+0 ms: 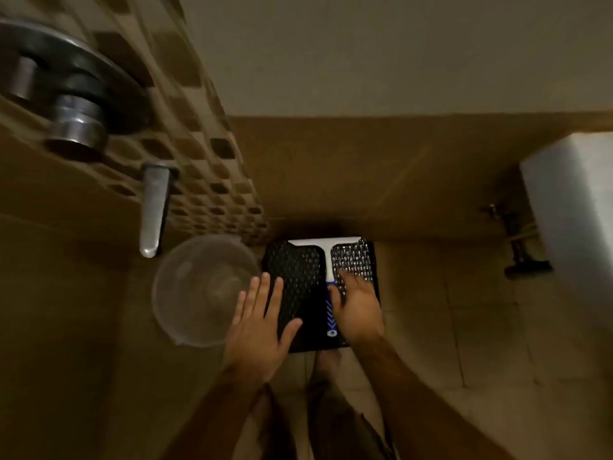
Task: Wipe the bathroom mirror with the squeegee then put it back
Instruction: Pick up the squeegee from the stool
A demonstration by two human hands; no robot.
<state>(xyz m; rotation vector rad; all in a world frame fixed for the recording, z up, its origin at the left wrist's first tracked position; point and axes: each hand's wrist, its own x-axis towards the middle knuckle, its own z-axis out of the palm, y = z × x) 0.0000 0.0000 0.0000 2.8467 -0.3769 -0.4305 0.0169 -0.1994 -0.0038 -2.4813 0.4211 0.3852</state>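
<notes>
The squeegee (329, 277) lies flat on a black textured mat (298, 277) on the bathroom floor (464, 327). Its white blade is at the far edge of the mat, near the wall, and its blue and white handle points back toward the person. The mirror is not in view, so it is not possible to tell from here if this is the pick-up or the return of the tool.

The right hand (356, 307) is just beside the handle, on its right side, with the fingers spread and lying over the mat. The thumb side seems to touch the blue part of the handle, but the hand is not closed around it. The left hand (262, 327) hovers wide open and empty, between the clear plastic bucket (195, 290) and the mat, well apart from the squeegee.

If the tool is to be lifted, it is better to move the right hand a little to the left and close the fingers around the blue grip, near its middle, so the blade does not swing. The left hand should stay away from the bucket, which looks light and easy to push over.
</notes>
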